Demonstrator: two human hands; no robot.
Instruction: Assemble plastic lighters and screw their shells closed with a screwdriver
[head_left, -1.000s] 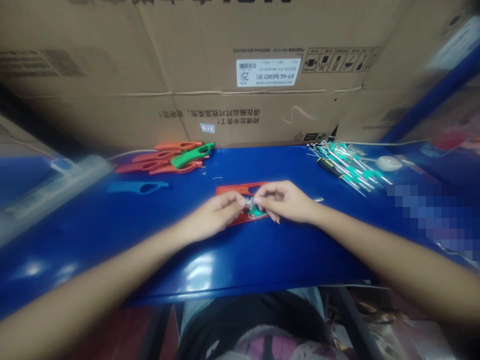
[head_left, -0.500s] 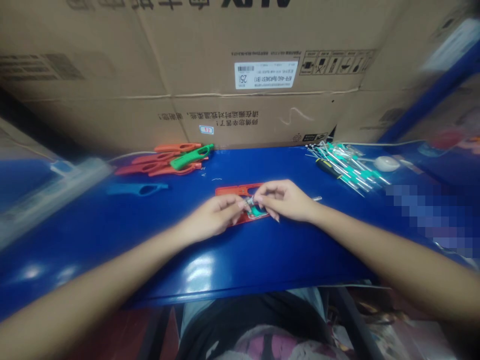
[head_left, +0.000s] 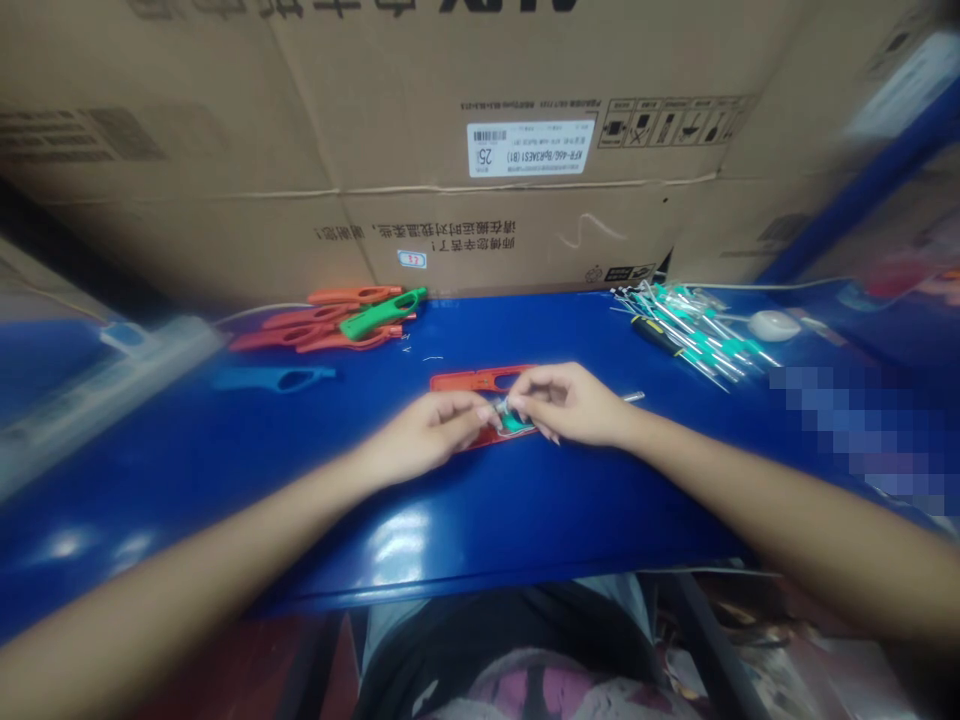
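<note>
Above an open red plastic lighter casing, my left hand (head_left: 435, 430) and my right hand (head_left: 571, 402) meet with their fingertips pinched. Between them is a small silvery-grey piece (head_left: 502, 407), too small to make out fully; both hands grip it. One casing half (head_left: 466, 382) lies just behind the fingers. The other half (head_left: 487, 437) lies below them, partly covered by my left fingers. A green part (head_left: 516, 422) with a thin pale wire sits in this nearer half. Past my right hand, the end of a metal rod (head_left: 634, 397) shows on the blue table.
Red and orange lighter casings (head_left: 315, 325) with a green casing (head_left: 382, 314) are piled at the back left. Nearer lies a blue casing (head_left: 281, 378). Green-and-metal rods (head_left: 697, 335) and a black-yellow screwdriver (head_left: 655, 337) lie back right. A cardboard box (head_left: 262, 230) stands behind.
The fingertips have shifted slightly around the small silvery piece, which is now more covered by my right fingers. The casing halves and piles stay where they were.
</note>
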